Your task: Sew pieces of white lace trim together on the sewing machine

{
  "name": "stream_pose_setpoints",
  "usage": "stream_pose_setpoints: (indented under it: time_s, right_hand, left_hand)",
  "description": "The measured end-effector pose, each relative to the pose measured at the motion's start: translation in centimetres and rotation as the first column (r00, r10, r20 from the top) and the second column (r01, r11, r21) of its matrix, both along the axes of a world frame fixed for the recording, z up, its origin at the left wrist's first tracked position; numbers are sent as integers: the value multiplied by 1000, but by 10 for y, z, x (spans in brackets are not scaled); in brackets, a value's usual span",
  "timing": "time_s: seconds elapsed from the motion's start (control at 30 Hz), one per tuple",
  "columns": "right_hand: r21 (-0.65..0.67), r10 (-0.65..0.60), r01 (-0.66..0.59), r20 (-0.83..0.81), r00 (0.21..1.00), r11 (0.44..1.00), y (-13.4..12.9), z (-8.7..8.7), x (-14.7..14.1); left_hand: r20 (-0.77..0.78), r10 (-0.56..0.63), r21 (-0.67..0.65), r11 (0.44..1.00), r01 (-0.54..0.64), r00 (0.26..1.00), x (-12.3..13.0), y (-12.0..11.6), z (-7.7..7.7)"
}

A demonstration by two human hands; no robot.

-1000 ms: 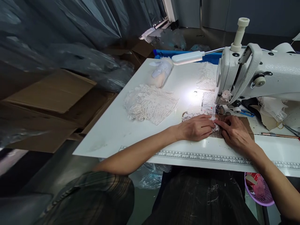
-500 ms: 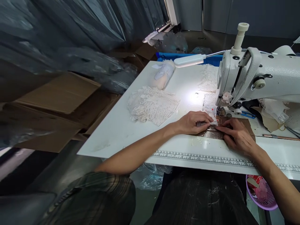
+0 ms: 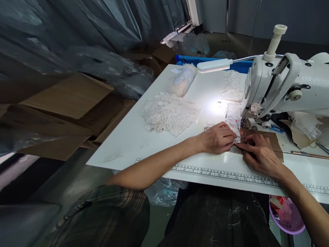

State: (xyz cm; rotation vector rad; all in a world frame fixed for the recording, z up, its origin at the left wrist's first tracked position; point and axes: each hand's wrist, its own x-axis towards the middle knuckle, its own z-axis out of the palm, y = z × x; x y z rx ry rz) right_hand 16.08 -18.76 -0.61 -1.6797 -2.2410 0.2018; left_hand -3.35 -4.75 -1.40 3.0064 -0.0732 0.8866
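My left hand (image 3: 218, 138) is closed on a small piece of white lace (image 3: 236, 138) at the sewing machine (image 3: 259, 79). The lace lies in front of the presser foot (image 3: 242, 122), on a brown plate on the table. My right hand (image 3: 262, 154) rests just right of it, palm down with fingers apart. Its index fingertip touches the lace's near edge, beside the left fingertips. A lace strip (image 3: 233, 110) stretches behind the needle area toward a folded lace pile (image 3: 232, 85).
A larger lace heap (image 3: 171, 113) and a wrapped bundle (image 3: 183, 80) lie left on the white table. A lamp (image 3: 214, 66) hangs over it. A ruler tape (image 3: 218, 173) runs along the front edge. Cardboard boxes (image 3: 69, 96) stand left; a purple basket (image 3: 293, 219) is below right.
My left hand has turned over more, knuckles up, and more of the lace shows by its fingertips. The right hand stays close beside it. The whole view has shifted slightly.
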Motion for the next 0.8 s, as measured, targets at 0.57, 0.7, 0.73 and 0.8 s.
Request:
stream_pose_setpoints:
  time_s: [0.57, 0.7, 0.73, 0.8]
  right_hand:
    - [189, 100, -86, -70, 992, 978, 24, -16, 14]
    - [167, 67, -52, -85, 994, 985, 24, -15, 13]
    - [162, 60, -45, -86, 995, 986, 24, -15, 12]
    - [149, 49, -36, -86, 995, 988, 24, -15, 12]
  left_hand:
    - [-194, 246, -85, 960, -266, 950, -6, 1, -6]
    - [-155, 226, -80, 967, -240, 962, -6, 1, -4]
    - [-129, 204, -100, 971, -217, 970, -6, 2, -3]
    - [-106, 106, -173, 977, -123, 989, -6, 4, 1]
